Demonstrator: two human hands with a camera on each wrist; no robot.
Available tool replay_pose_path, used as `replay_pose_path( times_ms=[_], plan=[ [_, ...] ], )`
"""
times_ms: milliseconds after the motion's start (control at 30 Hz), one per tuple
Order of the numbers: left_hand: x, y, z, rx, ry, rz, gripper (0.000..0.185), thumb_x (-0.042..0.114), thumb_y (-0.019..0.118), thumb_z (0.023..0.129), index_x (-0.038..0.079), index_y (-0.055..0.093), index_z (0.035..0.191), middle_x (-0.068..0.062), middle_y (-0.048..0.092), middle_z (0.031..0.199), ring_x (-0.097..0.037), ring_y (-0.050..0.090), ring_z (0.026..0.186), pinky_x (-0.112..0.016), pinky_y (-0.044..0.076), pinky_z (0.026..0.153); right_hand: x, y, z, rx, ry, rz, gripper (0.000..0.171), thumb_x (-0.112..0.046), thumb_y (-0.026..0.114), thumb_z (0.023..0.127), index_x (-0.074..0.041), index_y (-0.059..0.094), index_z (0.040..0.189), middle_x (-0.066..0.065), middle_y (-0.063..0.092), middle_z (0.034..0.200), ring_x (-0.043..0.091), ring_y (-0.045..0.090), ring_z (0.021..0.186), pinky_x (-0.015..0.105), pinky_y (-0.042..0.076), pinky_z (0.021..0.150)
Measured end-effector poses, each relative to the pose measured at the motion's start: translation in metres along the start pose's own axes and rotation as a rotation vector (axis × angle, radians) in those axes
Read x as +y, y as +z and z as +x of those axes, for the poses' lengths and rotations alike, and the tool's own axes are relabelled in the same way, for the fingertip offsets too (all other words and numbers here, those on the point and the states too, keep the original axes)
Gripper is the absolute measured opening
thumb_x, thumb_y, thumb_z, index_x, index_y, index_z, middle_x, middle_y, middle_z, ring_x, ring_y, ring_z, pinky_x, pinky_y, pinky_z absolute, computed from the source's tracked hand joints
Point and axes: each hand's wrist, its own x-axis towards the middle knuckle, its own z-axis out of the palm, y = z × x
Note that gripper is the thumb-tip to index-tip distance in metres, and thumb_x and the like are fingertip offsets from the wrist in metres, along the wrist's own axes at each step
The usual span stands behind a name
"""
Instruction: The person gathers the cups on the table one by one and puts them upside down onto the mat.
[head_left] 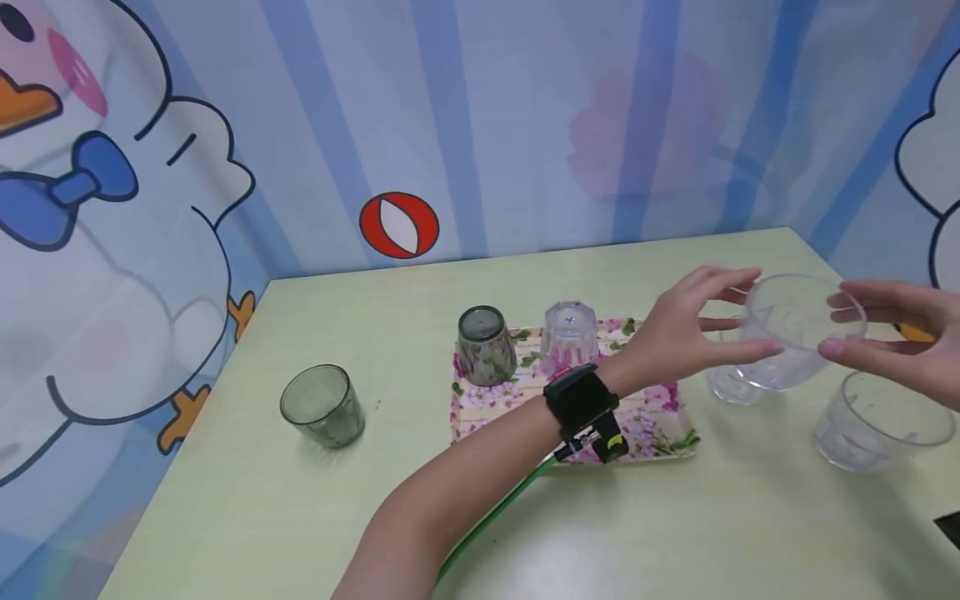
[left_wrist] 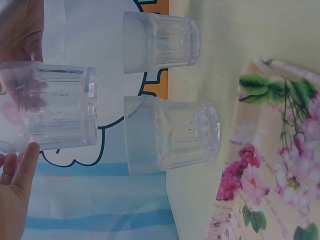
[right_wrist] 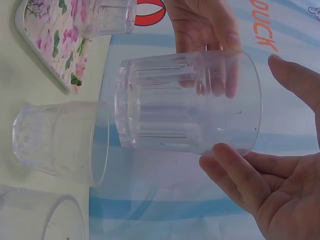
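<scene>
A clear, fluted drinking glass (head_left: 801, 321) is held upright in the air over the right part of the table, between both hands. My left hand (head_left: 686, 321) grips it from the left, with the thumb on the near side. From the right, my right hand (head_left: 911, 329) holds the same glass; its fingers touch the side in the right wrist view. Below stand two more clear glasses, one partly hidden behind the held glass (right_wrist: 65, 140) and another clear glass (head_left: 862, 433) nearer the right edge, both upright.
A floral tray (head_left: 480, 421) carries an upside-down smoky glass (head_left: 487, 350) and an upside-down clear glass (head_left: 568, 333). My left forearm crosses over it. A greenish glass (head_left: 324, 412) stands upright at left. A green cable (head_left: 491, 518) trails from the left wrist. Printed curtains border the table.
</scene>
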Motion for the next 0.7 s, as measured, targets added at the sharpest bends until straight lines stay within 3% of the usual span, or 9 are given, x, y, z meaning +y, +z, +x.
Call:
replay_pose_path(
  times_ms=[33, 133, 200, 300, 400, 467, 533, 633, 700],
  plan=[
    [-0.003, 0.000, -0.001, 0.006, 0.005, -0.007, 0.072, 0.015, 0.071, 0.086, 0.012, 0.034, 0.147, -0.005, 0.044, 0.138, -0.003, 0.047, 0.125, -0.005, 0.046, 0.094, 0.000, 0.001, 0.000, -0.012, -0.012, 0.024, 0.082, -0.038, 0.061, 0.092, 0.001, 0.018, 0.151, 0.038, 0.039, 0.138, 0.055, 0.037, 0.124, 0.064, 0.040, 0.092],
    [-0.014, 0.000, -0.003, 0.027, 0.033, -0.026, 0.073, 0.023, 0.071, 0.086, 0.017, 0.033, 0.148, -0.002, 0.044, 0.140, 0.001, 0.047, 0.124, -0.006, 0.047, 0.094, 0.007, 0.009, 0.000, 0.017, -0.036, 0.031, 0.085, -0.037, 0.066, 0.088, -0.007, 0.021, 0.152, 0.031, 0.040, 0.142, 0.041, 0.040, 0.131, 0.033, 0.053, 0.090],
    [-0.016, -0.002, -0.006, 0.039, 0.041, -0.025, 0.073, 0.023, 0.071, 0.086, 0.018, 0.033, 0.148, -0.002, 0.045, 0.140, 0.001, 0.048, 0.124, -0.006, 0.048, 0.093, 0.006, 0.011, -0.001, 0.026, -0.063, 0.055, 0.085, -0.033, 0.070, 0.086, -0.008, 0.022, 0.152, 0.031, 0.041, 0.142, 0.039, 0.041, 0.131, 0.023, 0.053, 0.081],
    [-0.010, -0.007, -0.011, 0.054, 0.045, -0.019, 0.074, 0.014, 0.074, 0.083, 0.014, 0.036, 0.147, -0.005, 0.046, 0.138, -0.006, 0.051, 0.123, -0.006, 0.049, 0.092, -0.001, 0.014, -0.004, 0.038, -0.081, 0.057, 0.085, -0.030, 0.071, 0.086, -0.006, 0.023, 0.151, 0.031, 0.042, 0.140, 0.036, 0.042, 0.131, 0.020, 0.054, 0.078],
    [-0.002, -0.012, -0.018, 0.059, 0.036, -0.002, 0.073, 0.010, 0.074, 0.082, 0.011, 0.037, 0.145, -0.006, 0.047, 0.137, -0.012, 0.053, 0.122, -0.005, 0.049, 0.090, 0.000, 0.017, -0.001, 0.016, -0.073, 0.063, 0.086, -0.029, 0.071, 0.086, -0.004, 0.022, 0.152, 0.034, 0.041, 0.139, 0.043, 0.041, 0.128, 0.037, 0.053, 0.081],
    [0.005, -0.015, -0.023, 0.057, 0.025, 0.002, 0.072, 0.008, 0.073, 0.083, 0.009, 0.037, 0.145, -0.008, 0.047, 0.137, -0.015, 0.053, 0.123, -0.006, 0.049, 0.090, 0.018, 0.025, 0.006, 0.033, -0.061, 0.028, 0.087, -0.038, 0.070, 0.085, -0.015, 0.022, 0.153, 0.026, 0.043, 0.142, 0.036, 0.043, 0.130, 0.024, 0.056, 0.075],
    [0.008, -0.017, -0.027, 0.062, 0.028, 0.006, 0.072, 0.007, 0.073, 0.082, 0.007, 0.037, 0.145, -0.010, 0.047, 0.136, -0.018, 0.053, 0.123, -0.006, 0.049, 0.091, 0.043, 0.035, 0.016, 0.039, -0.065, 0.031, 0.088, -0.041, 0.071, 0.082, -0.027, 0.021, 0.153, 0.019, 0.043, 0.146, 0.034, 0.043, 0.131, 0.025, 0.057, 0.075],
    [0.005, -0.019, -0.029, 0.080, 0.050, 0.009, 0.073, 0.006, 0.074, 0.081, 0.005, 0.038, 0.144, -0.012, 0.048, 0.136, -0.019, 0.054, 0.122, -0.007, 0.050, 0.090, 0.063, 0.046, 0.023, 0.076, -0.063, -0.009, 0.087, -0.050, 0.072, 0.078, -0.042, 0.021, 0.148, 0.005, 0.045, 0.146, 0.017, 0.044, 0.132, 0.002, 0.047, 0.067],
    [0.000, -0.019, -0.029, 0.091, 0.064, 0.020, 0.075, 0.007, 0.076, 0.080, 0.007, 0.038, 0.144, -0.010, 0.049, 0.135, -0.017, 0.055, 0.121, -0.007, 0.050, 0.090, 0.052, 0.042, 0.020, 0.057, -0.073, 0.035, 0.087, -0.043, 0.074, 0.079, -0.035, 0.023, 0.150, 0.012, 0.045, 0.146, 0.023, 0.045, 0.131, 0.007, 0.052, 0.069]
  ],
)
